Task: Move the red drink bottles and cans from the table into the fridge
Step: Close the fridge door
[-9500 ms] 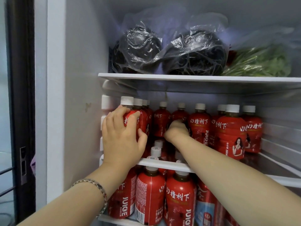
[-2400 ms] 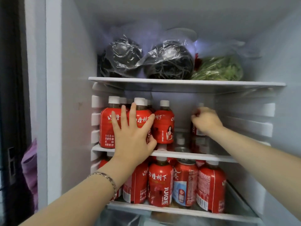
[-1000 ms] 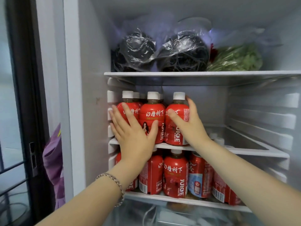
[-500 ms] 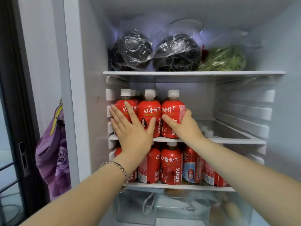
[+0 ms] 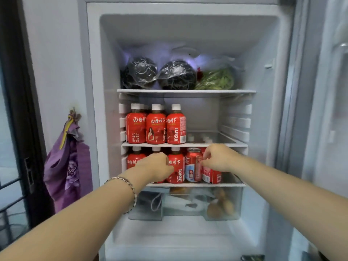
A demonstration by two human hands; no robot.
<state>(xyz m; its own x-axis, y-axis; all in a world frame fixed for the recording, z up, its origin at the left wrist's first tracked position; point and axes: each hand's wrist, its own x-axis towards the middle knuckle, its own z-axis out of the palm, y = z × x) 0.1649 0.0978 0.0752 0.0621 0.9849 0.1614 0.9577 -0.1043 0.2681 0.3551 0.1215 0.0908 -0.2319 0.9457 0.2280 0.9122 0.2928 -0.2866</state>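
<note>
A pale wall and a dark door frame sit left of the open fridge (image 5: 94, 110), and a purple bag (image 5: 67, 166) hangs on that wall. On the top shelf (image 5: 186, 90) I see two dark plastic-wrapped bundles (image 5: 140, 73) with a bag of greens (image 5: 216, 80) to their right. The middle shelf (image 5: 216, 145) carries three red bottles (image 5: 156, 127) across its near left edge (more white caps show behind them). On the lower shelf (image 5: 195, 184) more drinks stand in a row: a first bottle (image 5: 134, 161) at far left, a second bottle (image 5: 156, 148), a third bottle (image 5: 177, 166), a red can (image 5: 193, 164) and an end can (image 5: 211, 176). My left hand (image 5: 156, 166), with a bracelet (image 5: 128, 191) on its wrist, is curled round the second bottle and hides all but its cap. My right hand (image 5: 216, 157) has its fingers bent over the top of the end can, just beside the red can. Both forearms cross in front of the clear drawer (image 5: 188, 208) below, blocking its corners.
</note>
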